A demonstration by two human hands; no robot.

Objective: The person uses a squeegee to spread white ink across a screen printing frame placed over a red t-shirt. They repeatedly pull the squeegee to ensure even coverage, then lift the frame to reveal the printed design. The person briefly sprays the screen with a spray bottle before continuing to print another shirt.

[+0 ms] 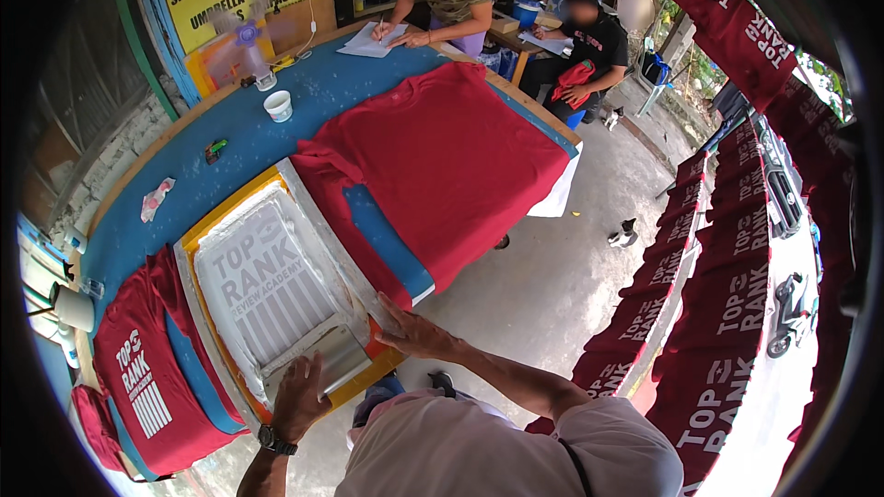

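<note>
A framed printing screen lies over a maroon shirt on the blue table, its mesh carrying white ink around a lettered, striped design. Across the screen's near end rests a wide metal squeegee. My left hand, a watch on its wrist, has its fingers over the squeegee's left part; its grip is partly hidden. My right hand lies along the screen's right near corner, fingers stretched out and thumb apart. Left of the screen is a maroon shirt with a white print. A plain maroon shirt lies spread to the right.
On the blue table stand a white tub and a small fan. A crumpled cloth lies at left. Two people write on paper at the far side. Printed maroon shirts hang at right; a cat is on the floor.
</note>
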